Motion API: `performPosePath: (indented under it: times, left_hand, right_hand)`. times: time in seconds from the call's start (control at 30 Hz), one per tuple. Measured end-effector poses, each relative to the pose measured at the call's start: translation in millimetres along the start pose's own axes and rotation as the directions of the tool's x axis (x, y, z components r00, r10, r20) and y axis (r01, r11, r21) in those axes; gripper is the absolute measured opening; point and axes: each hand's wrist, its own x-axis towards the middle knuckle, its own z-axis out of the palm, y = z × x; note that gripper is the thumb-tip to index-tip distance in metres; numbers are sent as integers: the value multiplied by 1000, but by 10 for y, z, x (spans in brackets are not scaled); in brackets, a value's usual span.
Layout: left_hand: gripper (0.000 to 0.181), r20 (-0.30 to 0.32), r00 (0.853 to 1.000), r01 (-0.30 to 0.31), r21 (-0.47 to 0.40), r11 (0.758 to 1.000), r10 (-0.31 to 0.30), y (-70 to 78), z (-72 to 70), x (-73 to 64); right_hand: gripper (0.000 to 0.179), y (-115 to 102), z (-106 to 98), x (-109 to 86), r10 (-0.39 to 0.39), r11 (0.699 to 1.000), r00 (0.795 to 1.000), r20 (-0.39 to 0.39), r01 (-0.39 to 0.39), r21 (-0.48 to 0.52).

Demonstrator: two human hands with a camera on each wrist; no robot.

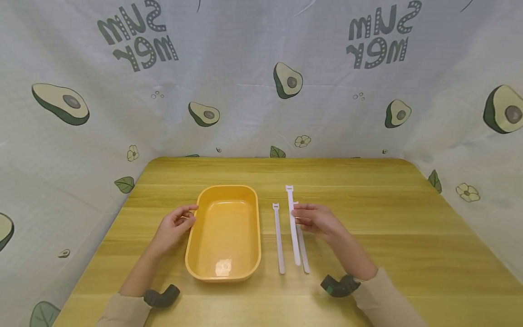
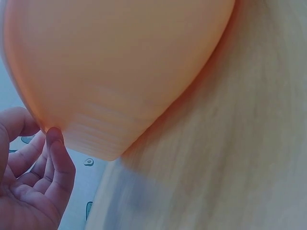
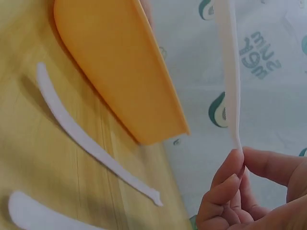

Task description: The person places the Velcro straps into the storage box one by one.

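**Three white straps out on the table, tray holding nothing**

An avocado-print cloth hangs behind and around a yellow wooden table [image 1: 367, 218]. On it sits an orange oblong tray [image 1: 192, 254], its long axis running away from the person, and nothing lies inside it. To its right lie three white straps, side by side and roughly parallel to the tray, each with its long axis running near to far and its shaped head at the far end. The left strap [image 1: 278, 240] rests alone, just beside the tray. The middle strap [image 1: 293, 227] is the one being handled: the right hand [image 1: 316, 221] pinches it between thumb and fingertips [image 3: 229, 167] partway along, and the right wrist view shows it raised off the wood, pointing up and away from the hand. The right strap [image 1: 304, 254] runs under that hand, flat on the table as far as I can tell.

The left hand [image 1: 173, 227] sits at the tray's left rim, fingers loosely curled with the tips touching the wall, gripping nothing.

By my judgement the work is at its start: no strap is in the tray, one is just lifted, and all three are left.
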Motion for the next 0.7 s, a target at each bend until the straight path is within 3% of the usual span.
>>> performPosePath:
  times: [0.7]
  left_hand:
    - [34, -7, 1000, -4, 2, 1000, 4, -8, -5, 7]
  right_hand:
    - [12, -52, 423, 134, 9, 1000, 997, 74, -11, 22]
